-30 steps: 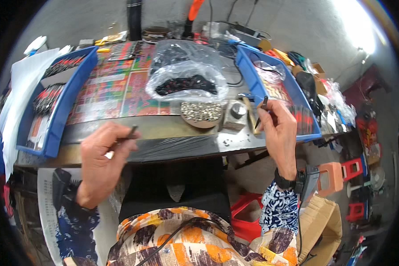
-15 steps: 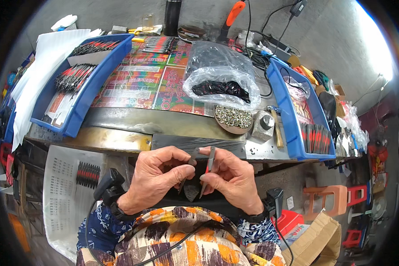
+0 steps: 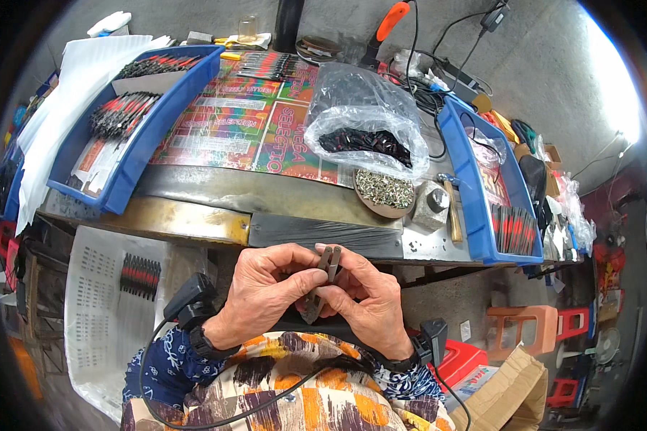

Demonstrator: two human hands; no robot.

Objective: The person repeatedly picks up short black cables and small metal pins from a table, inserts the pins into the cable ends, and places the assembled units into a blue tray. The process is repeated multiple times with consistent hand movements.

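My left hand [image 3: 269, 284] pinches a narrow, flat dark metal piece [image 3: 323, 261] between thumb and fingers. My right hand [image 3: 366, 296] pinches a second slim metal piece [image 3: 334, 263] of similar shape. Both pieces stand tilted upright side by side, their upper ends close together; whether they touch I cannot tell. Their lower parts are partly covered by my fingers. Both hands are above my lap, just in front of a dark wooden block [image 3: 323, 235] on the bench edge.
Blue trays [image 3: 126, 176] [image 3: 479, 226] of black-and-red tools stand at both sides. Between them are a clear bag [image 3: 366, 93] of dark parts, a dish of small metal pieces [image 3: 384, 192] and a hammer [image 3: 453, 208]. A white basket [image 3: 97, 316] stands lower left, a cardboard box [image 3: 510, 391] lower right.
My hands have come closer together, bringing the two metal pieces from apart to side by side. The right hand has shifted left, and the view has tilted slightly.
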